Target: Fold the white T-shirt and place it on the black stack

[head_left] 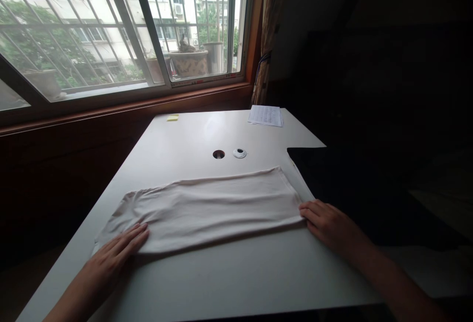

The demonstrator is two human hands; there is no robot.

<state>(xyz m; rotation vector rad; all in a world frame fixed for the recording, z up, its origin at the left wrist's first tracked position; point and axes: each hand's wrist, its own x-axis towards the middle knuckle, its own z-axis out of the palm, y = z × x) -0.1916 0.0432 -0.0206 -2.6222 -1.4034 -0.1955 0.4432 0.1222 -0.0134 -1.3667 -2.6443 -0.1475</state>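
Note:
A pale, cream-coloured garment (210, 209) lies folded into a long flat strip across the white table (229, 277). My left hand (116, 253) rests flat on its near left corner, fingers stretched out and together. My right hand (327, 223) lies palm down at the strip's right end, with the fingertips touching the cloth's edge. Neither hand grips anything.
Behind the garment are a round cable hole (219, 154) and its loose cap (240, 153). A yellow sticky pad (172, 117) and a printed sheet (266, 115) lie at the far edge under a barred window (121, 26). A dark cut-out (354, 184) borders the table's right side.

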